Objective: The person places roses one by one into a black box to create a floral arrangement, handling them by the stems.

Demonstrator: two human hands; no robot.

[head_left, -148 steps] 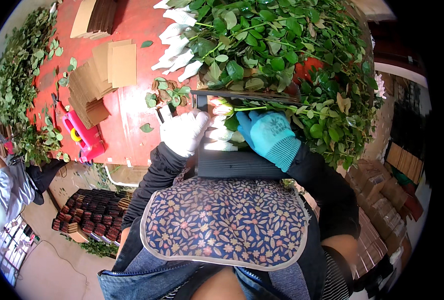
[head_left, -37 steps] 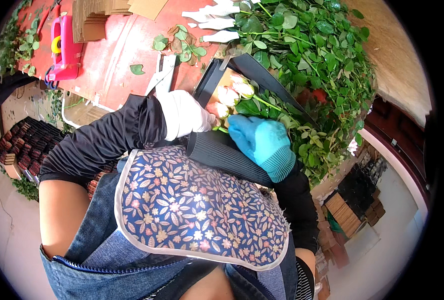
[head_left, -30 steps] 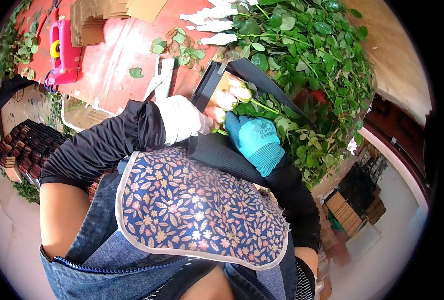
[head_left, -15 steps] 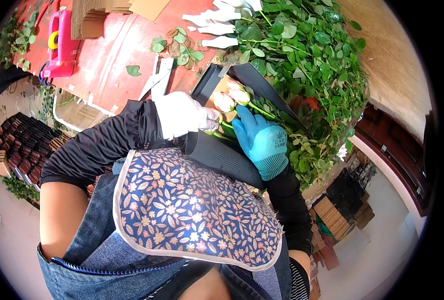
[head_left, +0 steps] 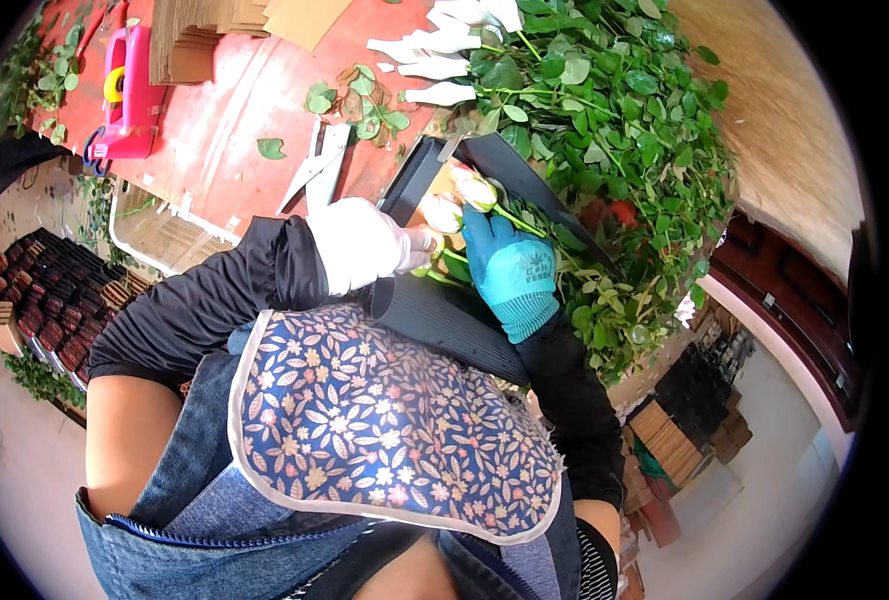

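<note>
Head view: two pale pink roses (head_left: 442, 212) lie over brown card (head_left: 426, 188) in the slanted black box (head_left: 449, 322) at the near edge of the desk (head_left: 214, 130). The left hand (head_left: 359, 245), in white, has its fingers drawn narrow by a green stem; whether they hold a bloom is hidden. The right hand (head_left: 512, 265), in blue, lays its fingers along the stems just beside the heads; how firm that grip is, I cannot tell. To settle the roses well, I would guide them by the stems, keep pressure off the petals and line up the heads. About a second ago the blue fingers were curled lower; now they reach straighter, and the pink bloom beside the white fingers is largely out of sight.
</note>
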